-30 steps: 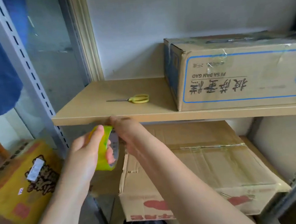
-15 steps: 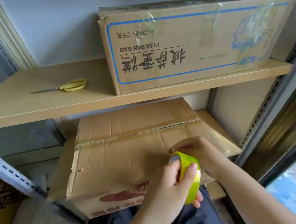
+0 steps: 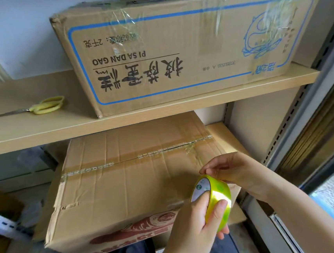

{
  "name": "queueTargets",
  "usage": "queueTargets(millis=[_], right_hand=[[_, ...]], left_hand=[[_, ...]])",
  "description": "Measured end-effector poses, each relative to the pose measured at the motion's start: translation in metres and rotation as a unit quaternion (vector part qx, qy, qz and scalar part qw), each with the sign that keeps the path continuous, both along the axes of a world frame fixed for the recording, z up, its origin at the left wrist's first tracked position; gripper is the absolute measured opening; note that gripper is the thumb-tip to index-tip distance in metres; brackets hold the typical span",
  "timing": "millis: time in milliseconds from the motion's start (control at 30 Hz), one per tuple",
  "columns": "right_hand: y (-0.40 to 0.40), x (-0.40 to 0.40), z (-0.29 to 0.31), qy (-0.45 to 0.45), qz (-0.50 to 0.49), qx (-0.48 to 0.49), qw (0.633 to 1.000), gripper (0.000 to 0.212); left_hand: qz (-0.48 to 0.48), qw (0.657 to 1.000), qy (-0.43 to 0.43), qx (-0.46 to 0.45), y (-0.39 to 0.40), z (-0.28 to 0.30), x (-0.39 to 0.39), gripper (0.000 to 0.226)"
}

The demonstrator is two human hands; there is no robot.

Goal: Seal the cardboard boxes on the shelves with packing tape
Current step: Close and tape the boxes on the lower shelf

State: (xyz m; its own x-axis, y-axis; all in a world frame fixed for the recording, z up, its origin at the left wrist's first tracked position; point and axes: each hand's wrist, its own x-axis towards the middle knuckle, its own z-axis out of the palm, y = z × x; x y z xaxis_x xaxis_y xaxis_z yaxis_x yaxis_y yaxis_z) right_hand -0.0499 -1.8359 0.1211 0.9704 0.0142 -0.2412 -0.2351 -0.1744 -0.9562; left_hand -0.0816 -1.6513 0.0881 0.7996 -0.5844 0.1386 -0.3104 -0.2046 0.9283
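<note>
1. The lower cardboard box [image 3: 126,181] is lying on the lower shelf [image 3: 223,129], jutting past its front edge, its top seam already carrying clear tape.
2. The upper cardboard box [image 3: 175,50], printed upside down in blue, is sitting at the right end of the upper shelf [image 3: 40,130], with yellow scissors [image 3: 43,105] lying toward the left end.
3. The left hand [image 3: 198,223] is gripping the yellow-green tape roll [image 3: 214,199] over the lower box's front right corner.
4. The right hand [image 3: 233,171] is pinching at the roll's top edge.
</note>
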Motion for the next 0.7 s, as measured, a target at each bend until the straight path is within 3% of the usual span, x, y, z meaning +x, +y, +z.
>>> queueTargets(millis=[233,367,467,567,700], right_hand=[[-0.005,0.008,0.006,-0.045,-0.044,-0.099,0.993,0.016],[-0.013,0.028,0.029,-0.158,-0.119,-0.146,0.969,0.028],[-0.004,0.037,0.043,-0.222,-0.080,-0.238,0.942,0.022],[0.007,0.041,0.038,-0.210,-0.036,-0.294,0.932,0.016],[0.017,0.048,0.039,-0.236,-0.049,-0.286,0.928,0.021]], left_hand=[[0.001,0.997,0.055,-0.058,-0.015,0.005,-0.004,0.034],[-0.022,0.987,0.128,-0.092,-0.025,0.007,-0.015,0.023],[-0.053,0.966,0.217,-0.127,-0.019,0.011,-0.016,0.029],[-0.060,0.946,0.281,-0.148,-0.009,0.017,-0.015,0.028],[0.054,0.930,0.337,-0.135,-0.008,0.006,-0.017,0.033]])
